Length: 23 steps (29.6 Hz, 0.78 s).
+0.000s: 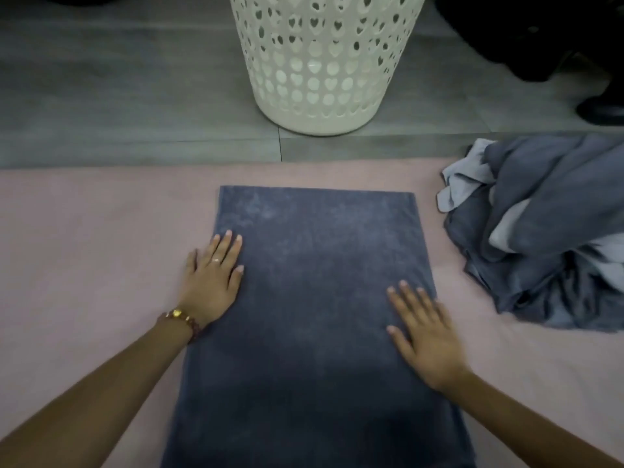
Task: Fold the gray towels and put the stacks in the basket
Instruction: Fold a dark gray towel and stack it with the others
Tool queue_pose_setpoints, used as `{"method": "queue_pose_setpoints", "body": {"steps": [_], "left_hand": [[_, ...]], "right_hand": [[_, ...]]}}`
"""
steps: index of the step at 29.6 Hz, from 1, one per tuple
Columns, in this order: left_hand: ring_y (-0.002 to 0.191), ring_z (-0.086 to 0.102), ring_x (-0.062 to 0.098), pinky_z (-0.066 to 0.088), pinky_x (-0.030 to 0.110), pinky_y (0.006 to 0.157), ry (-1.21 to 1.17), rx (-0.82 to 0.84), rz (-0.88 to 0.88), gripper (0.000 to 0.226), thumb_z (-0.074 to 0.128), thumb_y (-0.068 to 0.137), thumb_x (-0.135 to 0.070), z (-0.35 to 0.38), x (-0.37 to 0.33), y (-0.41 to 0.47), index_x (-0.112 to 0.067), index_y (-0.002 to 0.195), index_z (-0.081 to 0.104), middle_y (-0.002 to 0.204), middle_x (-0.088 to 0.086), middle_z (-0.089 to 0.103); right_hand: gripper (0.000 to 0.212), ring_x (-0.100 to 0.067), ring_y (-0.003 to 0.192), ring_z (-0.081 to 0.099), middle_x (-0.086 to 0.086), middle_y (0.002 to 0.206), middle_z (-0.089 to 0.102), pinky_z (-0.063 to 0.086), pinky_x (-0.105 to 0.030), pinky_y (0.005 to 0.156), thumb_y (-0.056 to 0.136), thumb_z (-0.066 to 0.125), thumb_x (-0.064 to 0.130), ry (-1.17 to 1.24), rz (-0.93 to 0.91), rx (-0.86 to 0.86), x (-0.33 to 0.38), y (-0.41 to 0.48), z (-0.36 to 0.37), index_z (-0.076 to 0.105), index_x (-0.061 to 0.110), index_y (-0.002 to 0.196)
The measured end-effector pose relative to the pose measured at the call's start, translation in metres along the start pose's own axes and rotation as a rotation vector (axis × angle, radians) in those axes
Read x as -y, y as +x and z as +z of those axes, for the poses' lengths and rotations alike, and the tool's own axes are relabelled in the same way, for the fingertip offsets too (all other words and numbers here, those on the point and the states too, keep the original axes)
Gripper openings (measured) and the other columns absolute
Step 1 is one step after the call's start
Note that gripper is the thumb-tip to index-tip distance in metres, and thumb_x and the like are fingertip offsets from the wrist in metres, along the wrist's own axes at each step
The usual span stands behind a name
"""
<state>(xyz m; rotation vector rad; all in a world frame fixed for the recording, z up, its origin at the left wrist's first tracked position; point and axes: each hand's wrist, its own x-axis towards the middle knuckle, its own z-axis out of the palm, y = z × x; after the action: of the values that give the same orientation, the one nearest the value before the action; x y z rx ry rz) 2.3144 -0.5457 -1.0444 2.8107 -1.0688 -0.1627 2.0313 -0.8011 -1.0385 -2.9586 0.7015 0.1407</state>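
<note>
**A:** Where did the towel lie?

**B:** The gray towel (320, 298) was spread flat and lengthwise in the middle of the pink sheet (84, 248). Its far end stopped short of the sheet's far edge, and its near end ran out of view.

**A:** And the hands?

**B:** Both were open with straight fingers, gripping nothing. The left hand (212, 282) lay across the towel's left edge, partly on the sheet. The right hand (425, 336) pressed flat just inside the right edge. I took it for smoothing before a fold.

**A:** What else was around it?

**B:** A heap of unfolded towels (540, 231) sat toward the sheet's far right corner, apart from the flat one. The white basket (320, 62) stood on the floor (135, 96) beyond the far edge.

**A:** What could have gone wrong from there?

**B:** Uneven pressure from the palms might have dragged the cloth askew or bunched the sheet underneath. The next fold's edges would then not have met. A loose fold could also have slumped on the reach across to the basket.
</note>
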Motion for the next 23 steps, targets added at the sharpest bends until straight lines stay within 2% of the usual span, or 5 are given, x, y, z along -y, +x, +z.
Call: {"method": "queue_pose_setpoints", "body": {"steps": [5, 9, 14, 17, 23], "left_hand": [[0.146, 0.006, 0.026, -0.004, 0.054, 0.111, 0.071, 0.015, 0.106, 0.066, 0.015, 0.097, -0.049, -0.006, -0.035, -0.038, -0.009, 0.149, 0.016, 0.157, 0.014, 0.010], [0.145, 0.013, 0.024, 0.009, 0.054, 0.114, 0.185, 0.082, 0.624, 0.063, 0.022, 0.095, -0.052, 0.017, -0.048, -0.139, -0.019, 0.149, 0.021, 0.156, 0.004, 0.018], [0.146, 0.004, 0.024, 0.010, 0.053, 0.115, 0.236, 0.159, 0.651, 0.076, 0.028, 0.089, -0.061, 0.011, -0.013, -0.181, -0.021, 0.151, 0.008, 0.158, 0.002, 0.009], [0.145, 0.005, 0.024, 0.008, 0.051, 0.115, 0.301, 0.201, 0.857, 0.078, 0.023, 0.089, -0.066, 0.001, 0.001, -0.189, -0.019, 0.151, 0.012, 0.158, 0.002, 0.003], [0.145, 0.007, 0.008, 0.012, 0.033, 0.114, 0.194, 0.257, 0.950, 0.072, 0.038, 0.086, -0.026, -0.019, 0.020, -0.190, -0.028, 0.150, 0.005, 0.159, -0.008, -0.003]], "right_hand": [[0.083, -0.012, 0.144, -0.003, 0.001, 0.158, 0.001, -0.010, -0.028, 0.115, 0.082, -0.001, 0.069, 0.061, 0.143, 0.055, -0.008, -0.046, -0.013, 0.002, 0.022, 0.150], [0.056, -0.022, 0.140, 0.023, -0.002, 0.153, 0.026, 0.008, -0.039, 0.116, 0.099, 0.013, 0.049, -0.059, -0.324, 0.114, -0.004, -0.103, -0.002, 0.013, 0.026, 0.150], [0.063, -0.024, 0.142, 0.018, -0.005, 0.155, 0.020, 0.013, -0.042, 0.115, 0.096, 0.015, 0.057, -0.059, -0.295, 0.148, -0.026, -0.134, 0.001, 0.015, 0.023, 0.150], [0.070, -0.023, 0.141, 0.021, -0.004, 0.154, 0.024, 0.013, -0.041, 0.116, 0.093, 0.022, 0.064, -0.126, -0.497, 0.168, -0.036, -0.143, -0.001, 0.028, 0.020, 0.148], [0.043, -0.020, 0.122, 0.055, -0.001, 0.139, 0.050, 0.033, -0.031, 0.106, 0.095, 0.039, 0.030, 0.007, -0.665, 0.135, -0.051, -0.141, -0.012, 0.049, 0.020, 0.135]]}}
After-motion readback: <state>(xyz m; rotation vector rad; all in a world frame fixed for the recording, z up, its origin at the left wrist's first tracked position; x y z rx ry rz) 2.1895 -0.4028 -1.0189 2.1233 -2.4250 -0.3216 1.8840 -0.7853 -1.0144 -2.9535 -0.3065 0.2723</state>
